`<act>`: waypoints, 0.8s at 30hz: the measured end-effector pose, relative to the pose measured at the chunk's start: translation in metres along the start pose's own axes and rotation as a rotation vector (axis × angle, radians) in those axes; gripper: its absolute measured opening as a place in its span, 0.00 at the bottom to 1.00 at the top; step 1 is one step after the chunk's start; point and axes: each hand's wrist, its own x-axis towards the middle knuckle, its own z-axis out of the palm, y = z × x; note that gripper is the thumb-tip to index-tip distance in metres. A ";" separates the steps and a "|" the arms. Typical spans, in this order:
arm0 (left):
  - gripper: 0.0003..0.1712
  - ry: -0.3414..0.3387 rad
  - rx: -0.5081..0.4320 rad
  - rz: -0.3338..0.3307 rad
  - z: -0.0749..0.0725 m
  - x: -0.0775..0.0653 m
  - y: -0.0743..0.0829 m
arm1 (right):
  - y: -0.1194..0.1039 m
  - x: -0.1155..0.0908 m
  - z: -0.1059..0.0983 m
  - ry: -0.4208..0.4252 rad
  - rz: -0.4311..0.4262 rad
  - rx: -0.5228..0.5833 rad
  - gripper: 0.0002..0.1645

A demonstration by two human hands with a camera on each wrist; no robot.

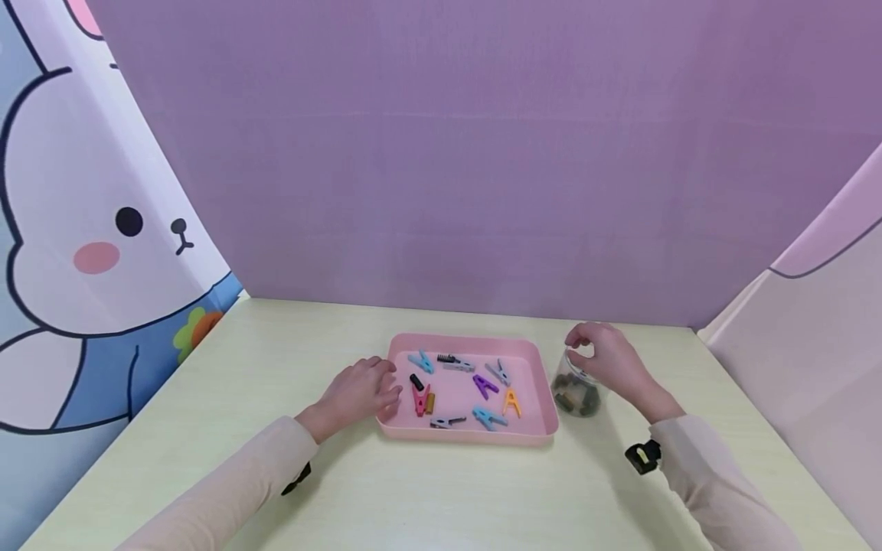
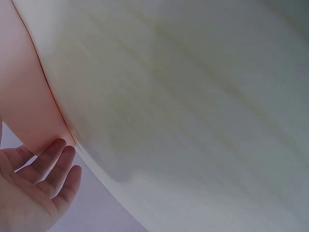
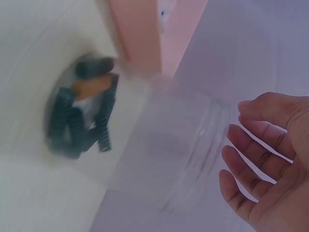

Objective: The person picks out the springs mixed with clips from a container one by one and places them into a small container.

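Observation:
My left hand (image 1: 354, 394) is at the left side of a pink tray (image 1: 468, 438), its loosely bent fingertips against the tray's wall in the left wrist view. Clothespins lie scattered in the tray, among them a purple one (image 1: 485, 386), a yellow one (image 1: 511, 402) and a red one (image 1: 421, 400). A small black cylinder (image 1: 416, 382) and a brown one (image 1: 430, 403) lie by the red clothespin. Over the mouth of a clear jar (image 3: 174, 140) is my right hand (image 1: 613, 363), fingers relaxed and nothing visible between them. Dark ridged pieces (image 3: 75, 125) and an orange-brown piece (image 3: 91, 86) lie at the jar's bottom.
The jar stands just right of the tray on a pale table (image 1: 441, 497). Behind the table rises a purple backdrop (image 1: 468, 168). A cloth printed with a cartoon rabbit (image 1: 83, 191) hangs on the left, and a pale panel (image 1: 813, 329) on the right.

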 end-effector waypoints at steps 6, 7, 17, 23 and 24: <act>0.25 0.003 -0.002 0.003 0.000 0.000 0.000 | -0.019 0.006 0.006 -0.035 -0.023 -0.011 0.07; 0.25 0.004 -0.003 0.004 0.000 0.000 0.000 | -0.022 0.007 0.007 -0.042 -0.031 -0.010 0.07; 0.25 0.010 -0.007 0.008 0.000 0.000 0.000 | -0.048 0.013 0.035 -0.161 -0.057 0.020 0.07; 0.25 -0.003 -0.008 0.001 -0.001 0.000 0.000 | -0.058 0.014 0.054 -0.212 -0.128 0.051 0.09; 0.25 -0.003 -0.006 0.001 -0.001 0.000 0.000 | -0.060 0.014 0.057 -0.217 -0.150 0.058 0.09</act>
